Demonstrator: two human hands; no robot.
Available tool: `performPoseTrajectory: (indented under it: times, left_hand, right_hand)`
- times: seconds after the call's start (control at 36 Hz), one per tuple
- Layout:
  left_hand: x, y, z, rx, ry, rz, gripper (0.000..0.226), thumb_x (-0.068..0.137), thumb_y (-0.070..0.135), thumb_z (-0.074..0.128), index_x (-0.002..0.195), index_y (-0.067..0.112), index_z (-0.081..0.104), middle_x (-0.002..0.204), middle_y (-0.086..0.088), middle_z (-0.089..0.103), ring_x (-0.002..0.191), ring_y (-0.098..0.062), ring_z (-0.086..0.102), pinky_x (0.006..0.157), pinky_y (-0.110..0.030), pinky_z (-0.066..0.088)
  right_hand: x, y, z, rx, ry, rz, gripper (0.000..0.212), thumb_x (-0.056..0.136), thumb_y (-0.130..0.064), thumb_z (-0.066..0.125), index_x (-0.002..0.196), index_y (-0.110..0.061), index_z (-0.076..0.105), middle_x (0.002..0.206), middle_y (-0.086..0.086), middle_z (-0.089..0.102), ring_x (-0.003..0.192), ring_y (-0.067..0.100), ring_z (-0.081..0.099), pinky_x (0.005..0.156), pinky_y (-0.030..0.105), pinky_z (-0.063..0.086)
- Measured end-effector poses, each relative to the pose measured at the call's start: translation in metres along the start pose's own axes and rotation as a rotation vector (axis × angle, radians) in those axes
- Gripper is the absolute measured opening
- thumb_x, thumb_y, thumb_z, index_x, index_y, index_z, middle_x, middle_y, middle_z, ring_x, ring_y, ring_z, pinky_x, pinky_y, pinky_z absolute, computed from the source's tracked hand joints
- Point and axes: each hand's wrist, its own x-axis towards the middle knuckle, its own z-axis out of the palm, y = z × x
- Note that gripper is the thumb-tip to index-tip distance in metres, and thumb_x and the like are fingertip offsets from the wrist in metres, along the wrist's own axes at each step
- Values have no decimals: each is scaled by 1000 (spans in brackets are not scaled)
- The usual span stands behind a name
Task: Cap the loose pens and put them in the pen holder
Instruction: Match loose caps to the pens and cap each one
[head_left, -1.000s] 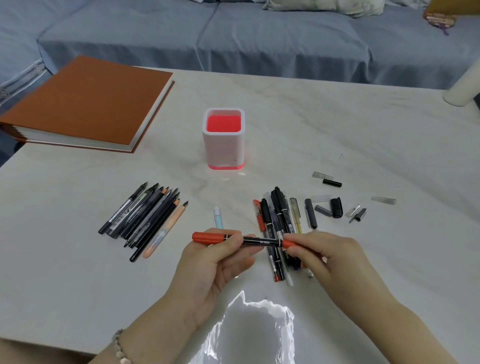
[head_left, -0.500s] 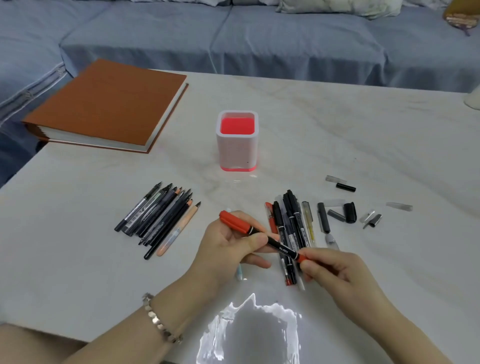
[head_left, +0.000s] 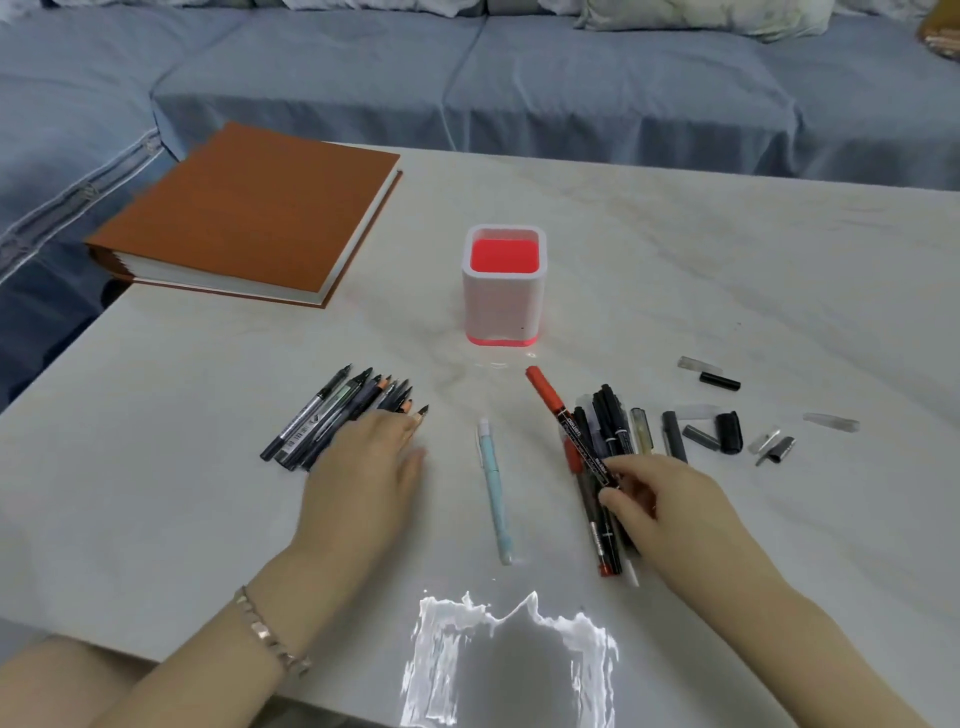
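Pens lie in two loose groups on the white table (head_left: 727, 260). One red-capped marker (head_left: 569, 428) is pinched at its lower barrel by the fingertips (head_left: 610, 499) of the right hand (head_left: 670, 514), its cap aimed toward the empty pen holder (head_left: 504, 306) just beyond. It appears capped, so the step in hand looks like carrying it over; the next move calls for tipping it upright above the opening. Left hand (head_left: 363, 483) rests flat, fingers spread, on the uncapped pens (head_left: 332, 421). A blue pen (head_left: 493, 493) lies between the hands. Loose caps (head_left: 727, 431) sit to the right.
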Motion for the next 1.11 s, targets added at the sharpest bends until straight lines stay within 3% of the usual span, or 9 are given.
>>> performPoseTrajectory:
  times: [0.14,0.33,0.42,0.5,0.67,0.81,0.94,1.03,1.11]
  left_hand:
    - [4,-14,4,169,-55,-6,7,83,16,56,88,10,58,89,-4,60,85,-28,55,64,-34,42]
    - [6,-13,14,193,-144,-16,13,84,13,52,95,10,59,92,-6,59,85,-26,54,67,-36,47]
    - [7,-4,17,113,-134,-16,10,83,13,52,88,9,59,82,-7,55,77,-26,52,61,-34,41]
    - [5,11,18,-62,-122,1,9,88,14,47,89,11,55,83,-6,51,70,-23,50,56,-30,32]
    - [-2,41,21,-282,-152,79,11,93,19,42,89,22,52,78,3,51,66,-6,47,56,-9,34]
    - [-7,48,23,-341,-180,43,14,92,21,46,86,15,57,59,4,44,55,-11,41,50,-12,32]
    - [-9,43,24,-414,-220,-10,12,91,24,48,82,27,56,75,-10,62,66,-27,55,53,-17,36]
    - [-11,42,23,-457,-235,-24,13,91,25,49,81,29,57,79,-12,63,71,-29,58,58,-26,41]
    - [-13,43,22,-494,-238,-30,16,90,23,50,79,28,59,73,-7,62,62,-21,54,55,-20,38]
  right_hand:
    - [-4,-8,14,56,-1,52,40,86,-15,52,123,-28,52,70,-3,60,69,12,56,67,0,33]
    - [-2,0,16,-97,27,-17,27,91,-31,47,117,-26,55,95,-3,55,88,13,49,68,17,21]
    - [-6,13,8,-48,38,5,24,89,-31,52,111,-25,60,89,-4,55,78,9,45,83,20,37]
    - [-7,33,-2,-67,63,59,21,88,-27,54,106,-25,63,85,-6,57,69,5,46,66,18,36]
    - [-8,69,-21,-100,119,263,27,87,-35,55,107,-19,60,81,-4,55,78,15,52,70,25,38]
    - [-8,72,-18,-100,-15,326,40,82,-33,62,117,-17,52,93,1,53,83,17,50,74,25,37]
    - [-4,76,-14,-96,-27,349,37,83,-24,58,118,-15,54,91,2,51,83,16,47,71,22,34]
    - [-5,74,-18,-25,-8,347,27,85,-24,57,111,-16,58,79,1,54,75,17,51,60,21,36]
    - [-7,66,-24,177,80,338,23,86,-21,56,109,-16,58,69,-1,54,65,18,58,62,20,45]
